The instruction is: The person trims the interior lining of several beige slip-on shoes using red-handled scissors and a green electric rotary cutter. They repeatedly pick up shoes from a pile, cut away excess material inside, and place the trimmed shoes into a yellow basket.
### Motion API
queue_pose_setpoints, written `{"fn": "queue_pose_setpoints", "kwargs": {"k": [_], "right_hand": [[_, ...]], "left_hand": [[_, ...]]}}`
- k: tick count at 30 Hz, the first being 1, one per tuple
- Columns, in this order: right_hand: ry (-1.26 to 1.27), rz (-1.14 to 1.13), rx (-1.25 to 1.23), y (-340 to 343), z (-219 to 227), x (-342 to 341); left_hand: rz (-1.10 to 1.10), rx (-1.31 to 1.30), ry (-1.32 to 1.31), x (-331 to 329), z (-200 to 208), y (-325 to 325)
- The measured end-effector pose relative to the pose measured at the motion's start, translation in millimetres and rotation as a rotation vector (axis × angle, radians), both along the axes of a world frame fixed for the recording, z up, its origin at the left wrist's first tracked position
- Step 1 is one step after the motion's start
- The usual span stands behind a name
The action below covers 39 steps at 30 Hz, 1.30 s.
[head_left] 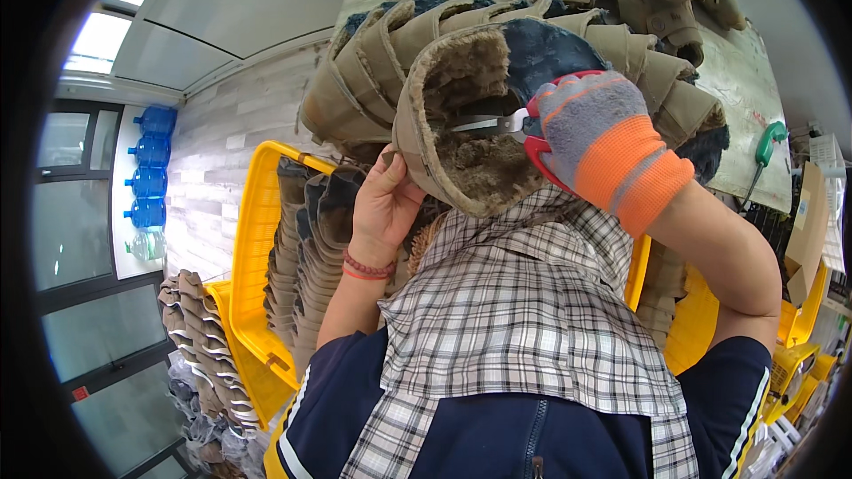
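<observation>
A khaki cap (466, 84) with brown fur lining and a dark blue patch inside is held up before me, its opening toward me. My left hand (388, 195), bare and with a beaded bracelet, pinches the cap's lower left edge between thumb and fingers. My right hand (590, 129) wears a grey and orange glove and is closed round the red handles of a pair of scissors (510, 124). The blades point left into the cap, close to its fur. Whether they touch a thread cannot be made out.
Behind the cap, a row of nested khaki caps (368, 66) lies on the worktable (741, 80), with more piled farther back. A green-handled tool (767, 147) rests at the table's right edge. Yellow crates (244, 239) flank me, the left one filled with stacked caps (306, 239).
</observation>
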State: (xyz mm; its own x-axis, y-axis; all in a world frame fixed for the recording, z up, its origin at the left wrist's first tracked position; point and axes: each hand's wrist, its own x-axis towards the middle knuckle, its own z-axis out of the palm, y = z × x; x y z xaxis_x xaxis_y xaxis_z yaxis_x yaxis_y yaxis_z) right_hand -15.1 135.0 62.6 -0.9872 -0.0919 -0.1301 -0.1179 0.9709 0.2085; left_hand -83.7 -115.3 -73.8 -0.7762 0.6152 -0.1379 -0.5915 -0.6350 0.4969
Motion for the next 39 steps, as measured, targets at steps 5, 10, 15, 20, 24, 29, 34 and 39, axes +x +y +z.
{"fn": "queue_pose_setpoints", "kwargs": {"k": [5, 10, 15, 20, 24, 29, 34, 39], "right_hand": [[-0.247, -0.085, 0.059, -8.4, 9.7, -10.7], [-0.020, -0.006, -0.028, 10.3, 4.2, -0.4], [0.328, 0.059, 0.185, 30.1, 9.8, 2.2], [0.495, 0.208, 0.231, 38.2, 7.0, -10.9], [0.445, 0.236, 0.277, 38.2, 4.9, -19.0], [0.536, 0.303, 0.299, 38.9, 4.4, -12.5], [0.430, 0.194, 0.305, 34.3, 15.8, 6.1], [0.490, 0.279, 0.279, 40.0, 12.4, 3.3]], "left_hand": [[0.000, -0.043, -0.014, 1.8, 9.4, 6.8], [-0.010, -0.056, -0.012, 2.9, 9.1, 6.3], [-0.048, -0.033, -0.037, 3.7, 18.4, 5.7], [-0.087, -0.071, -0.042, 4.0, 27.4, 9.7], [-0.100, -0.045, -0.070, 3.9, 28.2, 8.4], [-0.106, -0.075, -0.071, 3.9, 35.6, 8.8], [-0.138, -0.069, -0.065, 2.8, 33.5, 6.1], [-0.194, -0.024, -0.052, 5.5, 39.3, 10.0]]}}
